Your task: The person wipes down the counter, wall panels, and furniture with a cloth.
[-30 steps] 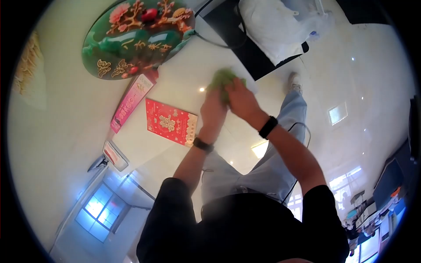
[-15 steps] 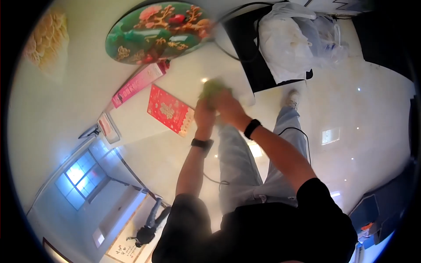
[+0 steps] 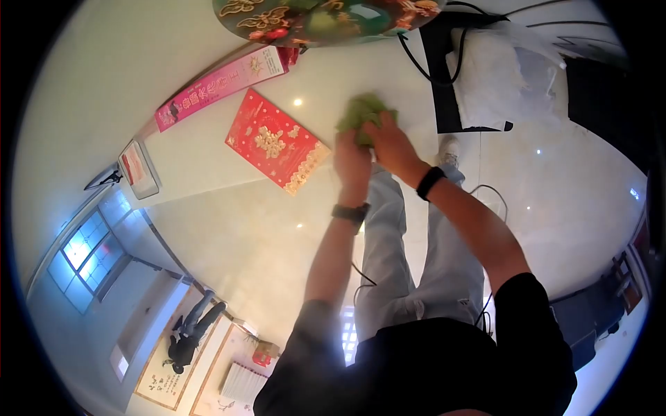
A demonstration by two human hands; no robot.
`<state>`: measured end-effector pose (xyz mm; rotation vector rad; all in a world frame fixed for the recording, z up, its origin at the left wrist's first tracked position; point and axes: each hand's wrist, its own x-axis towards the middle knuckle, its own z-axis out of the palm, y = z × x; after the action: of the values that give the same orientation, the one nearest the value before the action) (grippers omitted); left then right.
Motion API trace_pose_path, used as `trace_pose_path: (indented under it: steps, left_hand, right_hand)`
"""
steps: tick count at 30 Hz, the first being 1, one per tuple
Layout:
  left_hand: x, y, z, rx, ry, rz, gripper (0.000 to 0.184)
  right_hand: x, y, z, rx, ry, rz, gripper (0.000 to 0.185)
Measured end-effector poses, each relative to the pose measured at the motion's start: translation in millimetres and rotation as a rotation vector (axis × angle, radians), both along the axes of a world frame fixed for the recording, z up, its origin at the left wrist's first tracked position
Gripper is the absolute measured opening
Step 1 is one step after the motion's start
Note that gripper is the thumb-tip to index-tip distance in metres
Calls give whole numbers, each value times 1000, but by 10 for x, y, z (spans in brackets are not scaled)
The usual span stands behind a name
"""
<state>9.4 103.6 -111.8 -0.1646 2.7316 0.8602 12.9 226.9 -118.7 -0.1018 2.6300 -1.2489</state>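
Observation:
A crumpled green cloth is bunched between my two hands. My left hand has its fingers round the lower left side of the cloth, partly blurred. From the right, my right hand presses its closed fingers into the same cloth. Left of the hands lies a red card with gold decoration. Beyond the card is a long pink box, lying at a slant.
An oval decorated green panel is at the top. A white plastic bag lies on a black surface at the upper right. A tray-like object is at the left. Another person shows at the lower left.
The view has turned and shifted, so the oval panel stands higher and the bag further right. Both hands still hold the green cloth, now bunched more clearly. The other person has come into view.

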Motion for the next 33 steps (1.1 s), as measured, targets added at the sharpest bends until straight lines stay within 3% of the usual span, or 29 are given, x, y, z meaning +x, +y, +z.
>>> trace_pose_path:
  steps: [6, 9, 10, 11, 14, 16, 17, 18, 19, 20, 21, 23, 26, 27, 29, 31, 33]
  left_hand:
    - [-778, -352, 181, -214, 10, -63, 21]
    - [-842, -134, 7, -142, -35, -76, 18]
    - [-787, 3, -15, -167, -98, -127, 17]
    - [-730, 180, -35, -188, -159, -180, 17]
    - [-202, 565, 19, -74, -77, -277, 16]
    - [206, 656, 115, -50, -168, -411, 15]
    - [465, 700, -21, -21, -185, -436, 17]
    - [702, 704, -182, 37, -312, -534, 19]
    - [958, 725, -467, 87, -359, -609, 19]
    - [770, 636, 376, 57, -478, -656, 19]
    - [928, 644, 335, 68, -299, -713, 18]
    - [880, 601, 733, 188, -104, -658, 18]
    - [520, 573, 1361, 282, 102, -652, 21]
    - [310, 565, 1778, 317, 118, -641, 23]
    - [-192, 676, 2452, 295, 160, -673, 28]
    - [-616, 718, 3370, 375, 337, -653, 29]
    - [-954, 847, 3964, 541, 648, -652, 31]
  right_hand:
    - [-630, -545, -134, -22, 57, -77, 41]
    - [-664, -281, -132, -23, 223, -125, 46]
    - [-611, -161, -69, -19, 108, -176, 45]
    - [-505, -17, 37, -11, -5, -229, 44]
    - [136, 349, -53, 163, 23, -201, 58]
    - [618, 535, 104, 209, 20, -140, 64]
    - [836, 785, -108, 126, -417, 72, 63]
    - [1260, 1003, -645, -73, -470, 192, 55]
    - [1692, 1230, -814, 96, -396, 117, 59]
    - [1405, 968, 333, 266, -490, 221, 39]
    - [1358, 881, 756, 205, -547, -2, 47]
    - [1386, 836, 1109, 98, -440, -229, 52]
    - [1111, 784, 1828, 9, -178, -338, 47]
    - [965, 832, 1937, -25, -130, -379, 52]
    - [691, 939, 2260, 129, 148, -492, 54]
    - [248, 831, 3181, 57, 352, -609, 46]
    - [-94, 733, 4075, 68, 584, -655, 45]
